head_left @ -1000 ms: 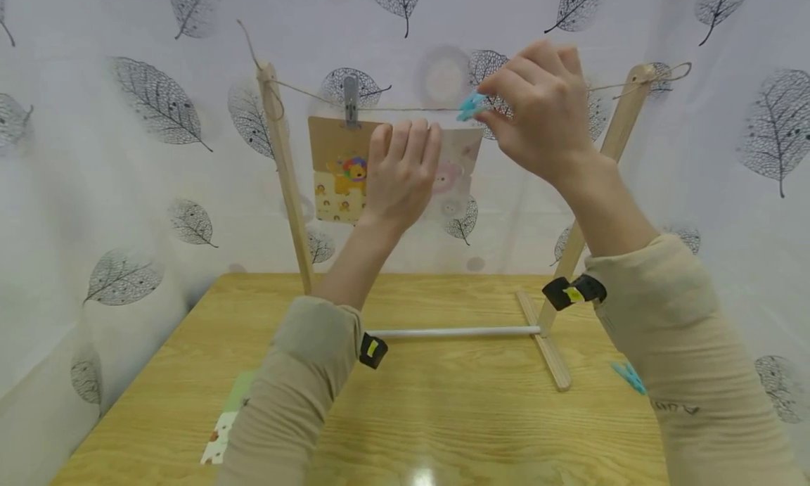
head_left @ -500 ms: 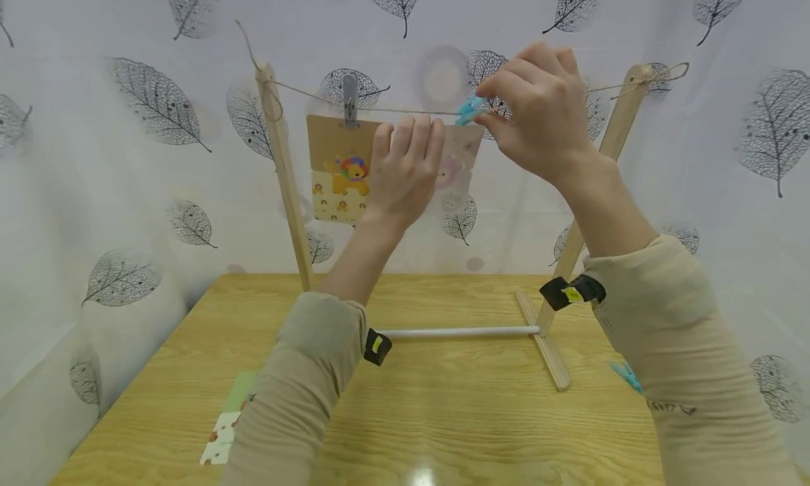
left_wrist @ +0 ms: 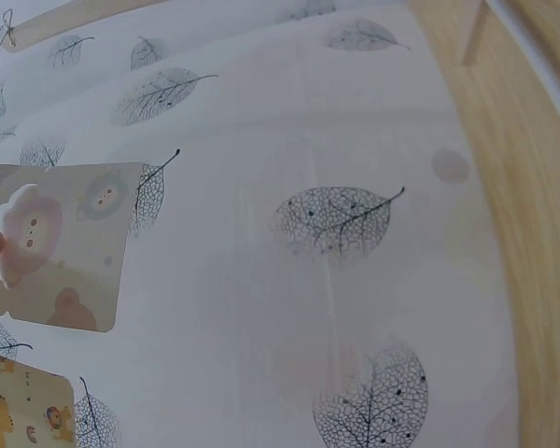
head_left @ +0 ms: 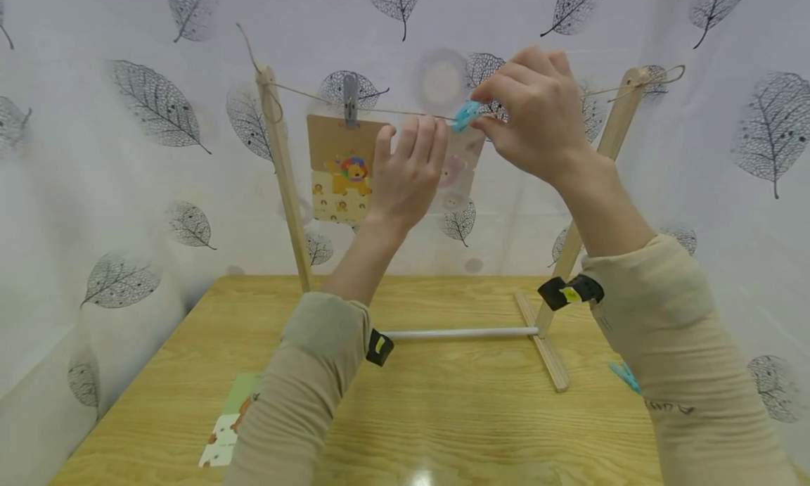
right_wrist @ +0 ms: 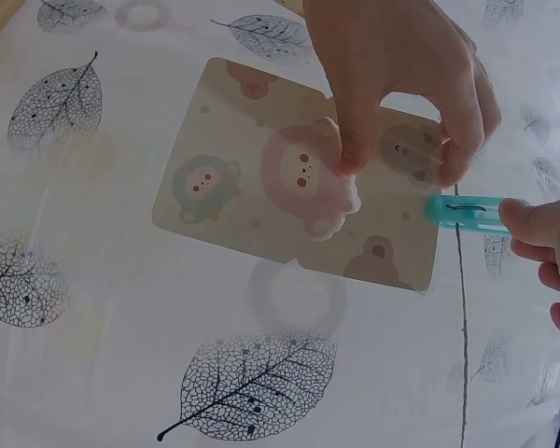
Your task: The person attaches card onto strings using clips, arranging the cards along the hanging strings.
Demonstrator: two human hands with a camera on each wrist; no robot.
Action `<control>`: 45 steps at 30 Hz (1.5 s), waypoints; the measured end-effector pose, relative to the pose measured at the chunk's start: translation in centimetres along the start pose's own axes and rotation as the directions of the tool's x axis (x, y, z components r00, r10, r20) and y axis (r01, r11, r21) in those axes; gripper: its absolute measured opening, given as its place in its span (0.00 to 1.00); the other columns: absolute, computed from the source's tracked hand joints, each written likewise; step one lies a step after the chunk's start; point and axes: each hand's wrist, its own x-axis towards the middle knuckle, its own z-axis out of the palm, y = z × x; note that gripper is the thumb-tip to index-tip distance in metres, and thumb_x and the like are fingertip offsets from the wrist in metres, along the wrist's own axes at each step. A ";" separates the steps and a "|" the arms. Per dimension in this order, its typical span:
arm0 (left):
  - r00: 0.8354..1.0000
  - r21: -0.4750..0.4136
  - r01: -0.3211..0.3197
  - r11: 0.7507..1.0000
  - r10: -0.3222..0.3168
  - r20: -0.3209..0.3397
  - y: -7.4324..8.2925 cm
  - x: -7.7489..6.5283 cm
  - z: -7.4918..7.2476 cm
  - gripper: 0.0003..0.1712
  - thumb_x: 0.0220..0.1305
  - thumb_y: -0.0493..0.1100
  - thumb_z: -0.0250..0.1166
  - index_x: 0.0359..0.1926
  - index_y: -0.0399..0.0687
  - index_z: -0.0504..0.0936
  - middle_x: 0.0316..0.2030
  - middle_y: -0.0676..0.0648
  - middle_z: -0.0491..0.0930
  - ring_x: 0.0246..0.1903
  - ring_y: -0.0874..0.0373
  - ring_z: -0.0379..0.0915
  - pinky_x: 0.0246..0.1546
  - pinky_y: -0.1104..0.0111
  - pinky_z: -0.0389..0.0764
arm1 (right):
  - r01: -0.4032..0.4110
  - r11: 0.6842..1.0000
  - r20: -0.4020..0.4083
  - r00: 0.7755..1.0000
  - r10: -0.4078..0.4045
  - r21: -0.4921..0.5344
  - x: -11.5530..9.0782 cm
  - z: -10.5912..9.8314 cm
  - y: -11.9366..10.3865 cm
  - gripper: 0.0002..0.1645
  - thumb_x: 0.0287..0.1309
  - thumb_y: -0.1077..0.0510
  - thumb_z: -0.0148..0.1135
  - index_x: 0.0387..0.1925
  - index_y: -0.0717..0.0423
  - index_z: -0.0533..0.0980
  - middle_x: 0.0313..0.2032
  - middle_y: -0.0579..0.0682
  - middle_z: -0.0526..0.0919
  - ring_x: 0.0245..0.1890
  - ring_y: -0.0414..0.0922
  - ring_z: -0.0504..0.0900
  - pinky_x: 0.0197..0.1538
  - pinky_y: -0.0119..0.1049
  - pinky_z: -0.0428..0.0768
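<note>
My left hand [head_left: 408, 173] pinches a pale pink card with bear-like figures [head_left: 466, 159], its thumb on the front and fingers at the top edge. In the right wrist view that card [right_wrist: 224, 201] spreads out from the left thumb. A blue clothespin [head_left: 466, 115] is pinched between the thumb and fingers of my right hand [head_left: 538, 113]. The clothespin's tip [right_wrist: 439, 207] overlaps the card's top edge, and the string [right_wrist: 463, 327] crosses at the clothespin. To the left, a lion card [head_left: 342, 155] hangs from the string by a grey clothespin [head_left: 351, 100].
Two wooden posts [head_left: 285, 183] hold the string above the table [head_left: 443, 416], with a white rod [head_left: 462, 333] joining them low down. A green-and-white card [head_left: 221, 430] lies at the left, partly behind my sleeve. Another blue clothespin [head_left: 625, 378] lies at the right. A leaf-print curtain [head_left: 190, 155] hangs behind.
The blue clothespin in my right hand has moved slightly down and left onto the pink card's top edge. The string dips a little lower there. My left hand has shifted slightly right.
</note>
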 end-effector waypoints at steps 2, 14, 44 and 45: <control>1.000 -0.001 -0.001 1.000 0.001 0.009 0.0 0.0 -0.1 0.16 0.66 0.38 0.45 0.50 0.41 0.74 0.45 0.46 0.73 0.48 0.51 0.67 0.47 0.58 0.63 | 0.001 1.000 0.008 1.000 -0.001 -0.003 0.0 0.0 0.0 0.11 0.48 0.64 0.69 0.33 0.67 0.80 0.32 0.59 0.83 0.40 0.55 0.70 0.47 0.48 0.62; 1.000 0.010 0.008 1.000 -0.008 -0.018 0.1 -0.1 0.1 0.16 0.67 0.45 0.49 0.49 0.42 0.73 0.45 0.45 0.73 0.47 0.51 0.67 0.47 0.57 0.63 | 0.016 0.999 -0.020 1.000 -0.016 -0.029 -0.3 0.4 0.2 0.16 0.48 0.62 0.68 0.40 0.65 0.80 0.37 0.60 0.82 0.41 0.57 0.70 0.45 0.50 0.63; 0.999 -0.051 0.012 0.999 -0.014 -0.042 0.3 -1.2 0.3 0.19 0.62 0.48 0.53 0.51 0.44 0.73 0.47 0.42 0.72 0.50 0.48 0.65 0.54 0.54 0.62 | -0.043 0.994 -0.137 0.990 0.028 -0.102 -2.1 2.6 0.2 0.13 0.55 0.61 0.59 0.41 0.65 0.77 0.35 0.61 0.81 0.37 0.59 0.72 0.38 0.50 0.63; 0.999 -0.051 0.013 0.999 -0.015 -0.041 0.3 -1.2 0.3 0.18 0.63 0.47 0.52 0.50 0.44 0.73 0.47 0.43 0.72 0.50 0.48 0.65 0.54 0.54 0.61 | -0.049 0.994 -0.147 0.989 0.034 -0.098 -2.1 2.6 0.1 0.12 0.55 0.61 0.59 0.40 0.65 0.77 0.35 0.61 0.81 0.37 0.59 0.72 0.38 0.50 0.63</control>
